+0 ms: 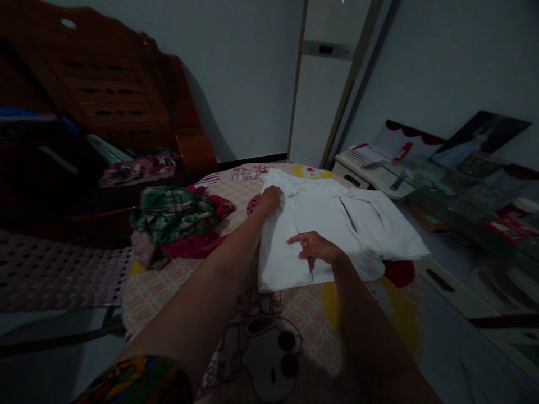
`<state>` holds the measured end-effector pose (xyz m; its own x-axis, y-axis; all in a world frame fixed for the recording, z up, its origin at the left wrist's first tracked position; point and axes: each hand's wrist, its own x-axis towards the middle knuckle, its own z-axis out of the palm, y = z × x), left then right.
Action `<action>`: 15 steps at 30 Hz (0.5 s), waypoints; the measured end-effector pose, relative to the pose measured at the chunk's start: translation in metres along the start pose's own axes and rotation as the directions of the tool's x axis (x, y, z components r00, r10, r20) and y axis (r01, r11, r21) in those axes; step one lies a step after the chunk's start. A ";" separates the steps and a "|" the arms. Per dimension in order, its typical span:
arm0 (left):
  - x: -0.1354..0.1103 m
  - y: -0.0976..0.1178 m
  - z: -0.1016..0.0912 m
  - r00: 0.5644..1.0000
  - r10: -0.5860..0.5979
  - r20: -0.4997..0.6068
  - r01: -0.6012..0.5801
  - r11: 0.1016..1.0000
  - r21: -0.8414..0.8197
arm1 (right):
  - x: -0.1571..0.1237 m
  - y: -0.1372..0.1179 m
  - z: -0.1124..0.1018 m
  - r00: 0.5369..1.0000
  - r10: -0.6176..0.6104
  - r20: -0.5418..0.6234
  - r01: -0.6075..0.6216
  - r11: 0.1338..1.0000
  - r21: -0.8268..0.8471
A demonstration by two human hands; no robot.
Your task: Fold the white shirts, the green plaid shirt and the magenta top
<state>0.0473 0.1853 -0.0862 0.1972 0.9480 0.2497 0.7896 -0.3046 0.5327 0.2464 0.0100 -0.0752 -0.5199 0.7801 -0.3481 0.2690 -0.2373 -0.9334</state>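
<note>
- Head view showed a white shirt (332,224) spread on the far half of a round table (261,336) with a cartoon-print cloth, straight ahead of me and a little to the right
- My left hand (270,199) lay on the shirt's far left corner, arm stretched well out; its fingers were bunched together with the knuckles up, and I could not tell whether they pinched the cloth or only pressed on it
- My right hand (315,247) rested nearer me, on the shirt's near middle, index finger stretched out flat and pointing left, the other fingers loosely curled, gripping nothing
- Between the two hands ran a fold line, and it gave the shirt's long axis: from the near hem under my right hand away to the collar end beside my left
- So the right hand was at the near end of that line and the left at the far end; the loose part of the shirt, with a sleeve, lay to the right of both
- A pile of coloured clothes (177,219) sat on the table's left edge, near my left forearm but apart from the shirt
- Off to the right stood a glass table (463,191) with papers, well apart
</note>
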 end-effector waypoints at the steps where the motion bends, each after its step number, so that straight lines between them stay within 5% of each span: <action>1: -0.002 0.006 0.001 1.000 0.017 0.008 -0.017 1.000 0.020 | 0.000 0.000 0.000 1.000 0.001 0.001 -0.001 1.000 0.002; 9: -0.024 0.014 0.013 0.985 0.167 0.043 -0.172 0.972 0.162 | 0.001 0.001 -0.001 1.000 0.007 0.001 -0.007 1.000 0.003; 15: -0.020 0.004 0.018 0.952 0.292 0.093 -0.298 0.954 0.048 | 0.000 0.000 0.000 1.000 -0.003 0.004 0.003 1.000 0.027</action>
<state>0.0568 0.1668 -0.1036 0.4728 0.8219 0.3177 0.7222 -0.5680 0.3947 0.2465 0.0101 -0.0755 -0.5240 0.7783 -0.3460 0.2455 -0.2510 -0.9363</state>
